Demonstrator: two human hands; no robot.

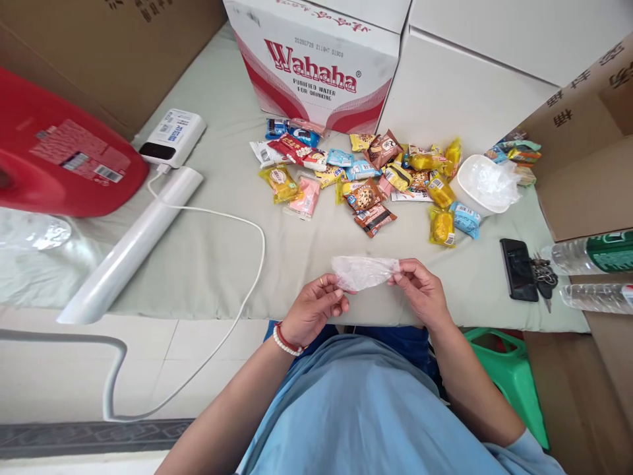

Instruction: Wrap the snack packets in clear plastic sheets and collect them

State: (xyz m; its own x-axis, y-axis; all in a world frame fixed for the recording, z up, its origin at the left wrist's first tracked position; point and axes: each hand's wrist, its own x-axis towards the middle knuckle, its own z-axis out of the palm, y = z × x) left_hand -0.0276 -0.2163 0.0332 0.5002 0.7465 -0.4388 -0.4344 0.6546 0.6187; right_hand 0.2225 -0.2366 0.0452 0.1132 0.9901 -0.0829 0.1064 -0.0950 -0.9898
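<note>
A crumpled clear plastic bag (366,272) is stretched between my two hands, just above the near edge of the covered table. My left hand (319,305) pinches its left end between thumb and fingers. At the other end, my right hand (420,287) grips the bag's corner the same way. Beyond it lies a spread of wrapped snacks, among them a brown cookie packet (363,196), a pink packet (304,196) and a yellow packet (442,227). To their right stands a white bowl (477,178) with more crumpled clear plastic (497,179) in it.
A Wahaha water carton (316,66) stands behind the snacks. On the left are a red jug (64,145), a white power bank (173,137) with a trailing cable (260,231), and a white roll (133,244). A phone (517,269), keys (545,277) and plastic bottles (608,253) lie right.
</note>
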